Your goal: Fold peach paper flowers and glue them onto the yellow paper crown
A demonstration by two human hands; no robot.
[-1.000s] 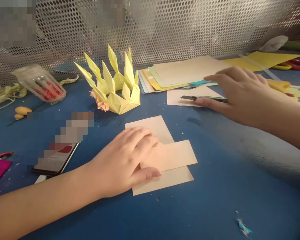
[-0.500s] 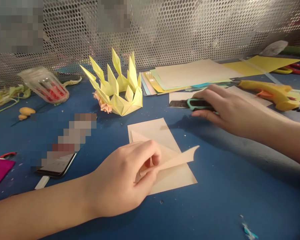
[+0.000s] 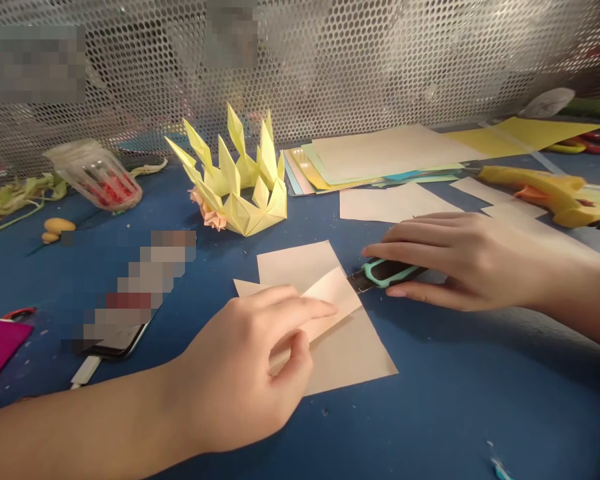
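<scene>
My left hand (image 3: 260, 360) rests on a folded strip of pale pink paper (image 3: 333, 297), its index finger stretched along it and the thumb apart. Beneath lies a pale pink paper sheet (image 3: 360, 350), flat on the blue table. In my right hand (image 3: 450, 263) is a utility knife (image 3: 390, 272) with a black and mint-green handle; the blade points left and its tip meets the right edge of the papers. Part of the handle is hidden under my fingers. A yellow folded-paper crown (image 3: 245, 200) with pink paper flowers stands behind the papers.
Along the back wall lies a stack of coloured paper (image 3: 370, 157). Loose pink pieces (image 3: 395, 202) and a yellow glue gun (image 3: 540, 187) are at right. On the left are a tilted clear jar (image 3: 100, 177) with red bits, a phone (image 3: 120, 337) and a magenta packet (image 3: 0, 350).
My right hand has brought the utility knife nearer, down to the paper's edge. My left hand has loosened its pinch and flattened the curled strip, and the strip's left corner now shows.
</scene>
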